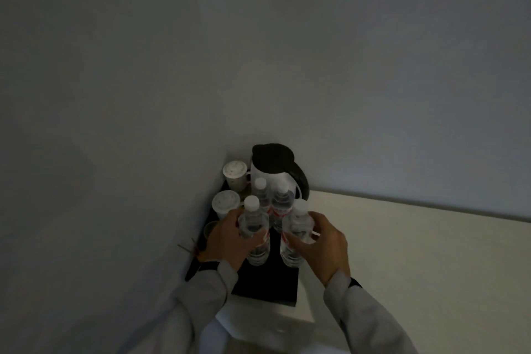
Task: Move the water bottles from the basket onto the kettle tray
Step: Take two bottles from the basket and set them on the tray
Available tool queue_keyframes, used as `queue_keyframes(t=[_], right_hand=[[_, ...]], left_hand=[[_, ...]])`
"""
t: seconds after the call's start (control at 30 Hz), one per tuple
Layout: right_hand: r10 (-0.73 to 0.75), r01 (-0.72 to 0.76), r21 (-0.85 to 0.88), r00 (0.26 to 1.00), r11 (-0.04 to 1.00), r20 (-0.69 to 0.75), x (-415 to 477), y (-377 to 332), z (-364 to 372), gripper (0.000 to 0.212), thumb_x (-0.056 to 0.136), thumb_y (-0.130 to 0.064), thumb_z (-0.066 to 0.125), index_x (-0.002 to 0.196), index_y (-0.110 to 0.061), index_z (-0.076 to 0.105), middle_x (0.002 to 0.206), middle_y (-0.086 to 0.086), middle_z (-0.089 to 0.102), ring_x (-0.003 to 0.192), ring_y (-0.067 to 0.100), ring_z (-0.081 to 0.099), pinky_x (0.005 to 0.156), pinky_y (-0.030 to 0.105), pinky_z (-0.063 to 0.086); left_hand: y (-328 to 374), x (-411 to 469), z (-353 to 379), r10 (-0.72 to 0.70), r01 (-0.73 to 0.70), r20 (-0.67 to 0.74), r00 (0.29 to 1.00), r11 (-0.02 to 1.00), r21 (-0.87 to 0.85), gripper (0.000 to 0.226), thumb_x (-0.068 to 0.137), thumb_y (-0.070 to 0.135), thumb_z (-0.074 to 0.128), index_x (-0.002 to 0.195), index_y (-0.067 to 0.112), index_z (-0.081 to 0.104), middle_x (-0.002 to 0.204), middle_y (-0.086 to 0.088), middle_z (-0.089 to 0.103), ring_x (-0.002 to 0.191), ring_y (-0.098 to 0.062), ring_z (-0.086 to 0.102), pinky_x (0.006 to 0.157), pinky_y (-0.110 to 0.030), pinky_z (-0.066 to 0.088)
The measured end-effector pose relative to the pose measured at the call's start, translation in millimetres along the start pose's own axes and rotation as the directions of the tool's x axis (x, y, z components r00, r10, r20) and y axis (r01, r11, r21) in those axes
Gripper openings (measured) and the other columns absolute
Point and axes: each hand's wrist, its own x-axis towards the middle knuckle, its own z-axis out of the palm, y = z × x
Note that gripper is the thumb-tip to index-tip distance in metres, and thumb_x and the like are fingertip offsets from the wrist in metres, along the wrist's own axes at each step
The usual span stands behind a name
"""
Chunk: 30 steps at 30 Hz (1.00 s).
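Note:
A dark kettle tray (267, 284) sits in the corner of a pale counter. Two clear water bottles with white caps stand near the tray's middle, one on the left (254, 224) and one on the right (297, 227). My left hand (227, 241) wraps the left bottle and my right hand (324, 247) wraps the right one. Behind them, two more bottles (277, 204) stand upright in front of a white kettle (275, 169) with a black lid. The basket is out of sight.
Two white lidded cups (234, 174) stand along the tray's left side against the wall, with a small glass (211, 228) nearer me. Walls close the corner on the left and behind. The pale counter (402, 253) stretches to the right.

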Motion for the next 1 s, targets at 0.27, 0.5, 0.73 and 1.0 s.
queue_keyframes(t=[0.27, 0.5, 0.73, 1.0], right_hand=[[0.085, -0.085, -0.019, 0.996, 0.996, 0.018, 17.1, 9.5, 30.3, 0.061, 0.064, -0.05, 0.086, 0.115, -0.029, 0.06, 0.105, -0.008, 0.072, 0.095, 0.011, 0.068, 0.084, 0.039, 0.058], [0.13, -0.131, -0.073, 0.991, 0.989, -0.012, 26.3, 17.7, 52.5, 0.06, 0.065, -0.049, 0.085, 0.114, -0.029, 0.058, 0.104, -0.007, 0.071, 0.096, 0.013, 0.068, 0.084, 0.041, 0.058], [0.144, -0.147, -0.087, 0.989, 0.985, -0.042, 33.7, 30.6, 64.7, 0.062, 0.064, -0.05, 0.086, 0.115, -0.027, 0.058, 0.106, -0.003, 0.073, 0.097, 0.017, 0.069, 0.082, 0.043, 0.059], [0.149, -0.152, -0.04, 0.987, 0.988, -0.067, 36.1, 35.9, 83.1, 0.067, 0.063, -0.055, 0.084, 0.119, -0.028, 0.058, 0.111, -0.002, 0.072, 0.1, 0.016, 0.068, 0.085, 0.04, 0.059]], left_hand=[[-28.8, 26.7, 4.8, -0.031, 0.031, 0.037, 0.999, 1.0, -0.001, 0.063, 0.055, 0.071, 0.076, 0.108, 0.043, 0.055, 0.105, 0.014, 0.071, 0.097, -0.01, 0.067, 0.083, -0.038, 0.059], [-40.4, 48.7, 14.2, 0.02, -0.019, 0.08, 0.997, 1.0, -0.008, 0.046, 0.057, 0.065, 0.075, 0.092, 0.052, 0.048, 0.101, 0.001, 0.07, 0.096, -0.022, 0.066, 0.084, -0.048, 0.056], [-43.9, 61.0, 23.0, 0.037, -0.038, 0.095, 0.995, 0.999, 0.01, 0.058, 0.059, 0.065, 0.074, 0.103, 0.032, 0.054, 0.105, -0.002, 0.067, 0.1, -0.023, 0.063, 0.085, -0.048, 0.054], [-45.6, 60.7, 22.8, 0.059, -0.057, 0.045, 0.997, 0.998, -0.033, 0.054, 0.063, 0.054, 0.081, 0.106, 0.031, 0.056, 0.107, -0.001, 0.069, 0.101, -0.021, 0.063, 0.09, -0.04, 0.052]])
